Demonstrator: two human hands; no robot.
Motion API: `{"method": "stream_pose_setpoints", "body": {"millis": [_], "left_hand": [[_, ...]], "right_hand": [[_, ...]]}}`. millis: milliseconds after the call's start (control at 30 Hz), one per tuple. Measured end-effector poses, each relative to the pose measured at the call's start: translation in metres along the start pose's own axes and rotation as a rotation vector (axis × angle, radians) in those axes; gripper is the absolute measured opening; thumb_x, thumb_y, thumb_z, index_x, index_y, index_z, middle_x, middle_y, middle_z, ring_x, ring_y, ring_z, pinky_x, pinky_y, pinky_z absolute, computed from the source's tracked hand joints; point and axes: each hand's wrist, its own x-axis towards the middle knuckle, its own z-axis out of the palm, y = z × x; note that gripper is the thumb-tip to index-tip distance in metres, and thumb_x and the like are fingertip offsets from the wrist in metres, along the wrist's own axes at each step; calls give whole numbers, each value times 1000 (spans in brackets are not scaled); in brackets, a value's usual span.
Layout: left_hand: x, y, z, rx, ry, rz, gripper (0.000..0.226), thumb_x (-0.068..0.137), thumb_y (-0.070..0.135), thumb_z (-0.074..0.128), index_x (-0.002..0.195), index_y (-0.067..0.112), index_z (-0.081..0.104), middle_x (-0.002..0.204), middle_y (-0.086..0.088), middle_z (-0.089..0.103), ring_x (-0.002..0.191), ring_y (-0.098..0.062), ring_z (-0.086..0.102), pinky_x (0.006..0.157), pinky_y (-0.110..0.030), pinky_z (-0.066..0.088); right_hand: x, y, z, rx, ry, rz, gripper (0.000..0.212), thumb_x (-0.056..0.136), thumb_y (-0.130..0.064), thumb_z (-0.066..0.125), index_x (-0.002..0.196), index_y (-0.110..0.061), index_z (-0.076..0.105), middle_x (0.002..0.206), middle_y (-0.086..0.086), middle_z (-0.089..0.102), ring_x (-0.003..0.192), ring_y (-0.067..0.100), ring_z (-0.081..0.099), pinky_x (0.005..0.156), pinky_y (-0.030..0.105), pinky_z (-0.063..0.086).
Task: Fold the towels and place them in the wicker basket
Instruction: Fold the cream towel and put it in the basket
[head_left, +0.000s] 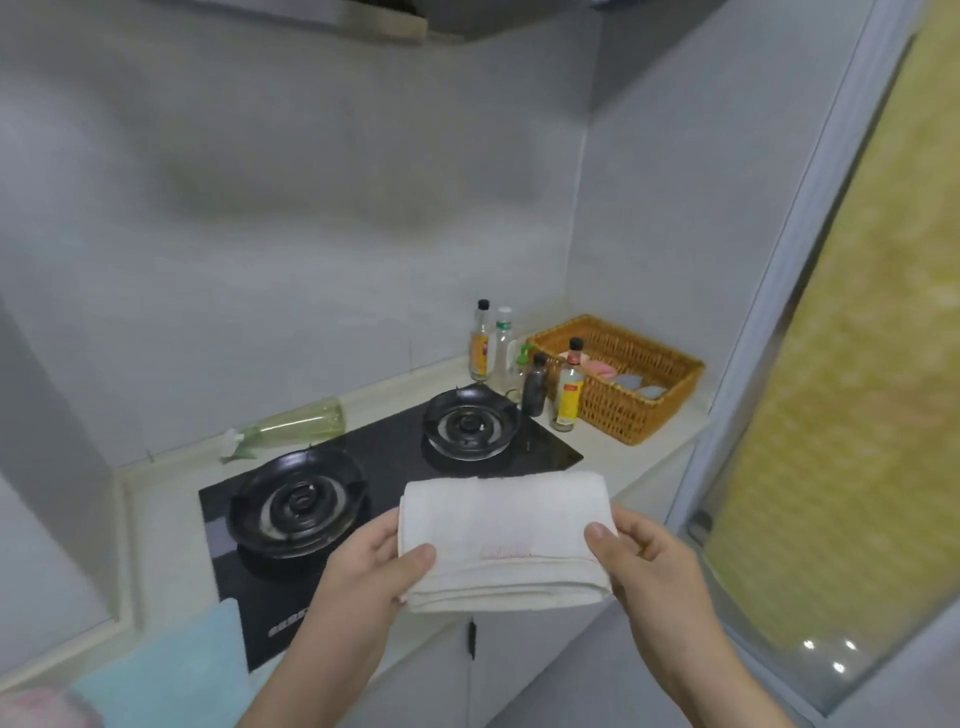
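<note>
Thumbs (415, 558) press on top of the folded white towel (504, 530), one at each short end, the other fingers tucked beneath and mostly hidden. The left hand (374, 566) grips the left end, the right hand (649, 561) the right.

I see the towel held level in the air above the countertop's (639, 457) front edge, over the gas hob's (395, 457) near right corner. Beyond it a bare strip of countertop runs right of the hob toward the wicker basket (644, 415) in the far right corner.

Bottles (480, 340) crowd the basket's left side; the yellow-labelled bottle (569, 387) stands just beside its wall. Inside lie a pink folded cloth (597, 368) and two grey-blue ones (631, 382).

A light blue towel (171, 670) lies at the near left edge.
</note>
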Motion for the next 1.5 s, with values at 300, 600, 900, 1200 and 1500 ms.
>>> {"method": "stream_pose_setpoints", "body": {"millis": [300, 600, 900, 1200, 1500], "left_hand": [[85, -27, 150, -74, -122, -28, 37, 87, -11, 54, 120, 1, 61, 111, -20, 71, 105, -36, 67, 93, -46, 49], [159, -31, 243, -104, -182, -46, 46, 76, -2, 62, 122, 3, 61, 111, -19, 71, 102, -33, 69, 88, -42, 52], [286, -49, 310, -266, -216, -59, 50, 74, -1, 61, 122, 13, 62, 110, -14, 72, 88, -27, 73, 65, -36, 61], [428, -57, 357, -307, -107, -48, 43, 74, -10, 59, 112, 7, 65, 96, -13, 75, 76, -23, 74, 53, -29, 58], [513, -66, 398, -242, 24, 10, 89, 34, 30, 98, 114, 6, 67, 108, -16, 72, 88, -24, 72, 66, -30, 61]], "right_hand": [[75, -32, -143, 90, -11, -27, 107, 29, -58, 94, 120, -9, 66, 109, 12, 74, 101, 30, 71, 79, 33, 57], [140, -51, -217, 53, 9, 35, 55, 85, 11, 63, 128, -23, 54, 98, 9, 77, 91, 26, 73, 94, 48, 53], [275, -53, -248, 149, 93, 15, 38, 88, 9, 59, 121, -9, 61, 102, 12, 76, 90, 25, 73, 75, 34, 60], [421, -60, -273, 304, 70, 38, 36, 75, 9, 63, 112, 7, 63, 97, 20, 74, 75, 22, 73, 58, 25, 57], [532, -72, -310, 306, 27, 141, 26, 84, 9, 62, 109, 0, 67, 99, 17, 75, 84, 25, 72, 68, 30, 60]]}}
